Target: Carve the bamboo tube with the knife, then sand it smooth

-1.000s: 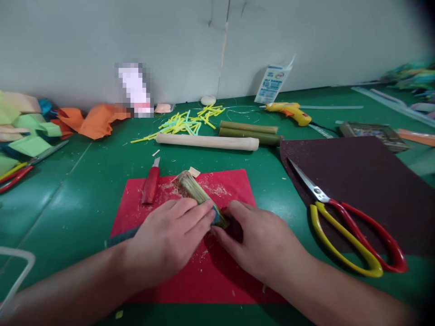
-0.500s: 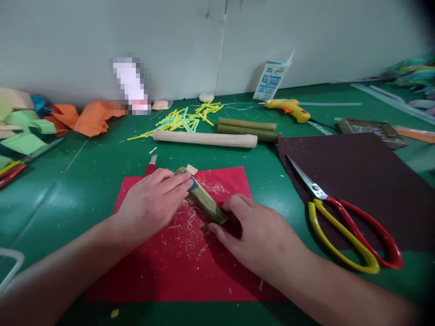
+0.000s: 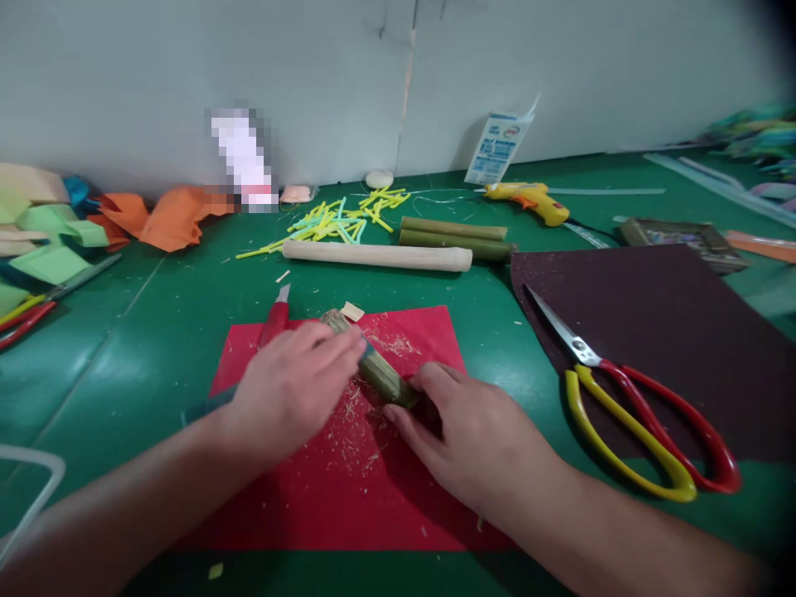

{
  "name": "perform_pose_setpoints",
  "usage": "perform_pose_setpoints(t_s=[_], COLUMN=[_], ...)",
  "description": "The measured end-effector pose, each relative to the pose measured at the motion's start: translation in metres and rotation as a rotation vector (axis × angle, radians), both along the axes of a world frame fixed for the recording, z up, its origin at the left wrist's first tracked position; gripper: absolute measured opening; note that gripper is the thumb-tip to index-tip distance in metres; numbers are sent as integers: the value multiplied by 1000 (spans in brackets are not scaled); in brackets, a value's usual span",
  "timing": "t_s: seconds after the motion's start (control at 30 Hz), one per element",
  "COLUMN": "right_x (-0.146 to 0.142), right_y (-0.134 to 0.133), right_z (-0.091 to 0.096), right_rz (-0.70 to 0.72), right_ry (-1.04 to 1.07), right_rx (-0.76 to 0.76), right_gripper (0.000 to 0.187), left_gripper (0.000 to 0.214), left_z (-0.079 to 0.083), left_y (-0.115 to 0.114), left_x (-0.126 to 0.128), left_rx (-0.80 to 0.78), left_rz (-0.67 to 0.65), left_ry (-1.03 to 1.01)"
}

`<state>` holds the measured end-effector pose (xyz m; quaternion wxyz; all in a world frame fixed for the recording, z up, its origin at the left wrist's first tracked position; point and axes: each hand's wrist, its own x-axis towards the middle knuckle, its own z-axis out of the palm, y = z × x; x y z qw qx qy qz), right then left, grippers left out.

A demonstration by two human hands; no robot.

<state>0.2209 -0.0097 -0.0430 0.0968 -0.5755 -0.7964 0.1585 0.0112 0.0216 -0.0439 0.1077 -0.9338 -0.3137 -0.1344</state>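
A short green bamboo piece (image 3: pixel 386 377) lies slantwise over a red sheet (image 3: pixel 298 506) strewn with fine shavings. My right hand (image 3: pixel 478 431) pinches its near end between thumb and fingers. Across its upper part my left hand (image 3: pixel 298 385) is laid, fingers together and slightly blurred, pressing down a small dark blue piece (image 3: pixel 367 347) that looks like sandpaper and is mostly covered by the fingers. A red-handled craft knife (image 3: pixel 276 322) lies just beyond the left hand, its blade pointing away. By the bamboo's far end is a pale wood chip (image 3: pixel 351 312).
Red-and-yellow-handled scissors (image 3: pixel 600 361) rest partly on a dark brown sheet (image 3: pixel 677 332) at right. Behind are a peeled pale stick (image 3: pixel 376 255), green bamboo lengths (image 3: pixel 453 240), cut yellow straws (image 3: pixel 323 220) and a yellow glue gun (image 3: pixel 528 201). Orange paper (image 3: pixel 180 217) lies at back left.
My left hand has slid along the bamboo toward my right hand, taking the blue piece with it. More of the knife handle shows. My right hand keeps its hold.
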Motion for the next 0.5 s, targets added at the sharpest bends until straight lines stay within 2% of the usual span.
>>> perform_pose_setpoints(t_s=[0.1,0.27,0.4,0.5], right_x=[1,1,1,1], right_y=[-1,0,0,-1], right_z=[-1,-2,-1,-1], right_rz=[-1,-12,-13,-19], right_ry=[-1,17,13,24], right_rx=[-2,2,-7,-19], right_gripper=[19,19,19,20], left_gripper=[31,27,32,31], left_z=[-1,-1,-2,-2], left_y=[-2,2,-3,-3], left_x=[1,0,1,1], left_rx=[-47,11,-61,-10], left_rz=[-81,2,-91,-39], left_ry=[17,-24,28,-17])
